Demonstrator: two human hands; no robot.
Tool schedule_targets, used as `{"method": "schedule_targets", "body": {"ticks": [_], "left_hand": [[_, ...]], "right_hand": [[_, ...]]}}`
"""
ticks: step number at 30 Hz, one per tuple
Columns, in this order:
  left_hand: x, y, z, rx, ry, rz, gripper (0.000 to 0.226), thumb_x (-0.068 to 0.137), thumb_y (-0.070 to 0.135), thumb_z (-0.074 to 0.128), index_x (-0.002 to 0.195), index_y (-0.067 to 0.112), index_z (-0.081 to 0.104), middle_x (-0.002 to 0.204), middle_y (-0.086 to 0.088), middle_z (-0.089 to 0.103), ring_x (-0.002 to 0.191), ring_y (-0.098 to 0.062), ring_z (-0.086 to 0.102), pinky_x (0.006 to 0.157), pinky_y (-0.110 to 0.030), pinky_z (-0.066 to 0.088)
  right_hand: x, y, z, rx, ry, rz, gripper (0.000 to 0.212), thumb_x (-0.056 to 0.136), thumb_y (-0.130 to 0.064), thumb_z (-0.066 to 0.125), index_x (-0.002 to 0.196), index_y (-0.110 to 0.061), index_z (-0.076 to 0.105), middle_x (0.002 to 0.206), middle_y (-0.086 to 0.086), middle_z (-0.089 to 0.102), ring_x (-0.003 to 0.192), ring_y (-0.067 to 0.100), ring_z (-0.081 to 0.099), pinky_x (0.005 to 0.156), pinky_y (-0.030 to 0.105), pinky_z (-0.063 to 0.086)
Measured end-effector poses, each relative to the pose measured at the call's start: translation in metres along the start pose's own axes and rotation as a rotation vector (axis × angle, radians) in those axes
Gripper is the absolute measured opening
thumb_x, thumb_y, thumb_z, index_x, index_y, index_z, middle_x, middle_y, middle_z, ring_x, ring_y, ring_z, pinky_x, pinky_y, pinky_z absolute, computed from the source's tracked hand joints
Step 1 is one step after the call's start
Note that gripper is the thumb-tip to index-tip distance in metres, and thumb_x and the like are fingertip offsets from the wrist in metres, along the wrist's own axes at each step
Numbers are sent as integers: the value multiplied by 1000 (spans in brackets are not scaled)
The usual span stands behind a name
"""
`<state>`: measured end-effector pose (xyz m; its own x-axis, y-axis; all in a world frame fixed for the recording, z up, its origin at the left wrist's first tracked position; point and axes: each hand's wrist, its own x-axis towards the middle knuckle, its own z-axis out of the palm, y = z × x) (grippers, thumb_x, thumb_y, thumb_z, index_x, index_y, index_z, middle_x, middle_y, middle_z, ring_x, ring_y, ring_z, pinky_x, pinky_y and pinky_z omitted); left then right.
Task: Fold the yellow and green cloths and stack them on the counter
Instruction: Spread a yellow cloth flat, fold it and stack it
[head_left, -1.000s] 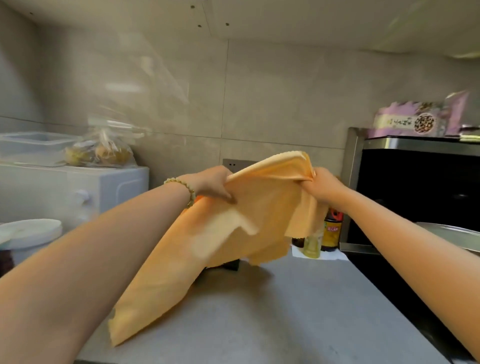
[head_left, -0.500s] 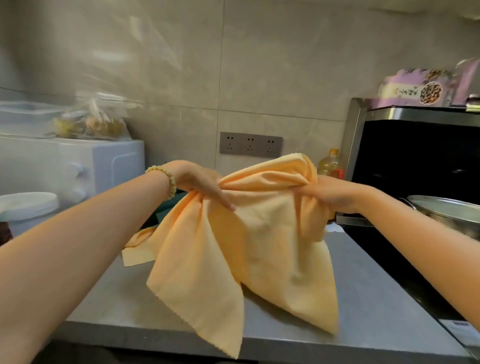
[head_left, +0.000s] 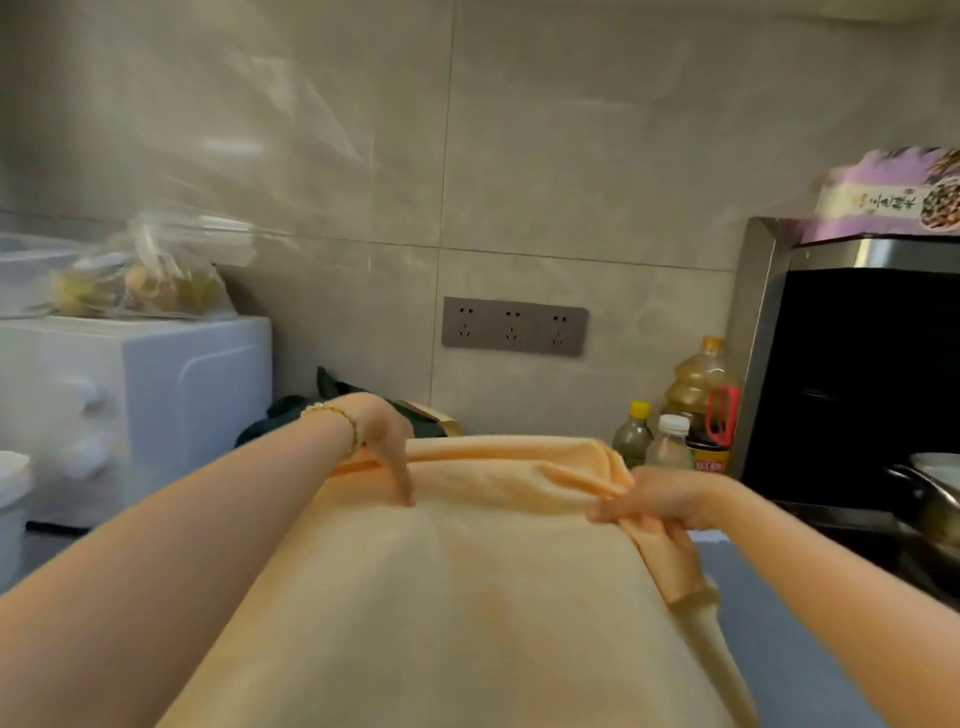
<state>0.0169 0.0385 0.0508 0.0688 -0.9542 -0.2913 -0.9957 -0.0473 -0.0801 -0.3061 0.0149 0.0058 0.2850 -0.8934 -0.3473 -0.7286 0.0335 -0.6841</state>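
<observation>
1. Head view, and the yellow cloth (head_left: 467, 597) fills the lower middle of the picture. It is spread broad and flat from its far edge down to the bottom of the frame, over the grey counter (head_left: 789, 649).
2. The left hand (head_left: 387, 441), a beaded bracelet (head_left: 343, 421) on its wrist, is at the cloth's far left corner. Its fingers point straight down, with one fingertip against the fabric just below the rolled edge. The thumb is hidden, so I cannot tell whether it pinches the cloth.
3. The right hand (head_left: 654, 501) is at the far right corner. Its fingers are curled round a bunched fold of the cloth, and a tail of fabric hangs below the fist.
4. Between the two hands the far edge lies rumpled and doubled over.
5. Behind the left hand a dark fabric heap (head_left: 283, 413) sits against the wall. Its colour is hard to judge.
6. On the left stands a white appliance (head_left: 182, 395) with a plastic bag (head_left: 140, 280) on top.
7. On the tiled wall there is a grey socket strip (head_left: 514, 326).
8. On the right an oil bottle (head_left: 701, 379) and smaller bottles (head_left: 631, 434) stand beside a black oven (head_left: 857, 374). A purple box (head_left: 893, 197) sits on the oven, and a metal pan (head_left: 930, 499) shows at the frame's edge.
</observation>
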Motion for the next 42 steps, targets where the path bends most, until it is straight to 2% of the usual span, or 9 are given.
{"method": "schedule_targets", "body": {"ticks": [4,7,9,11,18,25,28,37,42], "left_hand": [[52,12,16,-3,279,12,54,70,23,76,119,24,54,118,1,60,105,-24,58,89,-34,46],[77,32,30,134,646,-7,65,83,1,55,141,19,35,129,-4,49,121,-26,46,101,-36,32],[79,48,48,128,807,-44,82,87,9,55,152,18,6,145,-9,29,135,-29,28,112,-43,19],[76,64,73,30,715,22,77,94,30,50,152,20,0,154,-10,13,142,-30,13,116,-46,7],[33,116,177,-140,90,201,84,84,78,19,151,35,-8,159,7,-17,145,-21,-21,116,-46,-14],[42,131,187,-184,156,227,107,62,93,0,151,35,-6,159,5,-15,145,-26,-19,114,-53,-13],[38,128,180,-184,155,242,90,78,85,11,151,35,-4,160,5,-13,146,-25,-17,115,-52,-12],[-50,89,199,-213,121,368,85,83,80,23,151,38,-5,158,10,-16,145,-19,-19,117,-48,-11],[-110,72,215,-168,-30,474,93,75,87,30,149,43,-7,157,14,-19,144,-15,-22,116,-49,-12]], "right_hand": [[47,13,9,-265,66,53,51,71,-40,79,110,-18,54,110,0,64,99,17,62,87,31,52],[73,18,17,-444,514,-82,69,76,-28,75,134,-19,39,132,0,49,118,22,49,98,34,43],[80,20,29,-631,940,-191,67,84,-15,64,142,-17,30,137,3,43,123,23,42,101,34,36],[83,23,46,-654,1053,-286,60,87,-10,55,142,-17,33,141,5,41,126,24,39,106,36,30],[59,48,125,-513,219,59,58,96,-58,18,149,-40,5,158,-9,-14,145,29,-15,114,50,-5],[59,75,124,-548,348,6,56,97,-57,15,149,-39,10,159,-9,-1,147,21,-5,117,45,-2],[51,75,121,-532,367,-34,54,99,-52,18,150,-34,15,160,-6,4,147,18,0,118,42,2],[-62,81,156,-612,143,-253,57,96,-59,22,149,-39,15,158,-15,1,145,7,-5,119,33,-1],[-123,70,187,-607,77,-406,58,91,-64,31,145,-41,29,154,-20,20,141,0,15,111,19,14]]}}
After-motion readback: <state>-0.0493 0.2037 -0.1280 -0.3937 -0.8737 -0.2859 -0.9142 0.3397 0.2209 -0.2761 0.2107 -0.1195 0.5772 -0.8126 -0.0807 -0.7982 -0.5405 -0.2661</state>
